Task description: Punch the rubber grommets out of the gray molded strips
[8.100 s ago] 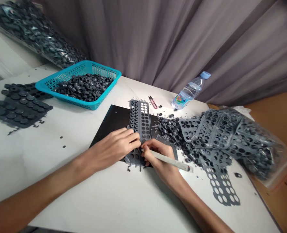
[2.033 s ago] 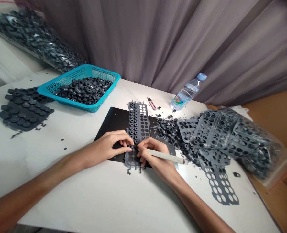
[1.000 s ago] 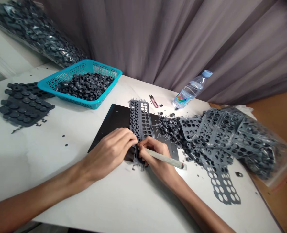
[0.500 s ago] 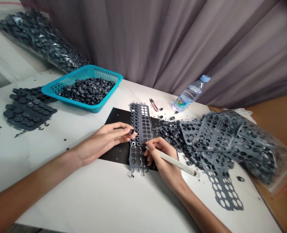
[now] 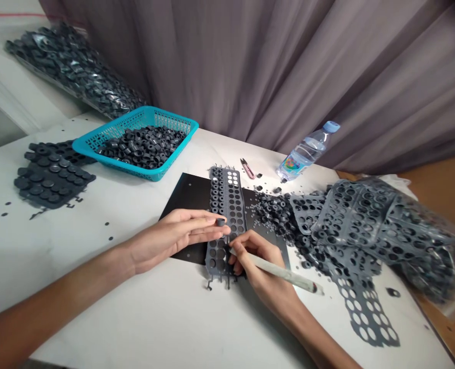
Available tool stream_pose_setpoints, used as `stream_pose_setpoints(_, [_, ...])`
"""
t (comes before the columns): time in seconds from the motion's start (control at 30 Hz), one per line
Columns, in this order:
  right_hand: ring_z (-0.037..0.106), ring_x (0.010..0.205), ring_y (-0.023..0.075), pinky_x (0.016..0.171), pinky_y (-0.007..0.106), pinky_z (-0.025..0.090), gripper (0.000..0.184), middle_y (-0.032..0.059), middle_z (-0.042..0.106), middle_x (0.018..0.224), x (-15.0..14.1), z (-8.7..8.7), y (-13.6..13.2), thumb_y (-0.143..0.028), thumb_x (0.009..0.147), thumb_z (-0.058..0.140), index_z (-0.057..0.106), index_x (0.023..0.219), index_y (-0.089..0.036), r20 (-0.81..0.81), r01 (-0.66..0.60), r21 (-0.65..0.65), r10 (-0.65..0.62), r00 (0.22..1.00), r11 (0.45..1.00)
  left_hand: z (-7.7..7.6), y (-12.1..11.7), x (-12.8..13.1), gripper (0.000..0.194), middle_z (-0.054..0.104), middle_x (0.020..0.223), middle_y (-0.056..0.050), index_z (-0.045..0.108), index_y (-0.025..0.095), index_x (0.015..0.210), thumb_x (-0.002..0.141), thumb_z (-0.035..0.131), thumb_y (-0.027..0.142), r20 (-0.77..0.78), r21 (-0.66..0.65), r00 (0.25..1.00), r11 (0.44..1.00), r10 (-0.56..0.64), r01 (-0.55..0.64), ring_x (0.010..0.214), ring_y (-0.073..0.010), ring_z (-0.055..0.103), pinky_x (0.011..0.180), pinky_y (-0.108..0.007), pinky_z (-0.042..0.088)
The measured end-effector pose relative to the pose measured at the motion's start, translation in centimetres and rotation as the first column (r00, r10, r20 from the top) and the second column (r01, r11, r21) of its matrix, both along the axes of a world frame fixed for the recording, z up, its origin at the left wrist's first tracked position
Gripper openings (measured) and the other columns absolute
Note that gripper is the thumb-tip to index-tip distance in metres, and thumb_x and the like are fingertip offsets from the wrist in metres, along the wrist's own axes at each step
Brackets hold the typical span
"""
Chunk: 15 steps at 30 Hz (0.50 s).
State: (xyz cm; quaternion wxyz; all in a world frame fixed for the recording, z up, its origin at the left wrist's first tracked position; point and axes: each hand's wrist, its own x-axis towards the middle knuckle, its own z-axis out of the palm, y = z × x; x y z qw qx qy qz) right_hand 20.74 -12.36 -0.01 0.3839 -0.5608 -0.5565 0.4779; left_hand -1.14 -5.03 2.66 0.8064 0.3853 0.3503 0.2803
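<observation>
A small dark rubber cap (image 5: 220,222) sits between the fingertips of my left hand (image 5: 183,228), held just over a grey perforated rubber sheet (image 5: 235,205). The sheet lies lengthwise on a black board (image 5: 189,192); its upper left columns carry several ring-shaped parts, while its right columns are open holes. My right hand (image 5: 260,256) grips a pale pen-like stick (image 5: 284,275), its near end slanting out toward the lower right. The stick's working tip is by the sheet's lower part and partly hidden by my fingers.
A blue basket (image 5: 156,174) of dark caps stands at the back left, beside a studded sheet (image 5: 54,184) and a filled plastic bag (image 5: 77,66). Pink thread snips (image 5: 247,169) and a water bottle (image 5: 306,151) lie behind. Punched sheets (image 5: 366,220) and loose parts (image 5: 275,212) are heaped at right.
My left hand has shifted right and toward me across the sheet, with the cap now plainly visible in its fingertips. My right hand still holds the stick. The whole view has shifted slightly.
</observation>
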Motion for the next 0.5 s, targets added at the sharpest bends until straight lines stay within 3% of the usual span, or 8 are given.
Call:
stream_pose_setpoints(0.2, [0.062,0.058,0.0126,0.056,0.023,0.05,0.019,-0.0009,0.065,0.069,-0.19,-0.07,-0.29,-0.035,0.1,0.059,0.059,0.088,-0.019,-0.035,-0.031,-0.041,0.029,0.999,0.999,0.16,-0.03,-0.08,0.032,0.074,0.124,-0.013,0.072,0.015,0.124,0.097,0.069,0.03,-0.003,0.023,0.998,0.997,-0.068,0.068,0.127,-0.0253,0.064,0.114,-0.037,0.047])
stream_pose_setpoints(0.5, [0.061,0.055,0.012,0.053,0.023,0.051,0.022,-0.0012,0.064,0.07,-0.37,-0.11,-0.21,-0.04,0.101,0.058,0.059,0.09,-0.02,-0.049,-0.03,-0.053,0.028,0.998,0.998,0.19,-0.12,0.03,0.032,0.075,0.119,-0.013,0.073,0.016,0.125,0.095,0.07,0.029,-0.003,0.013,0.996,0.996,-0.085,0.085,0.117,-0.0221,0.067,0.107,-0.032,0.05])
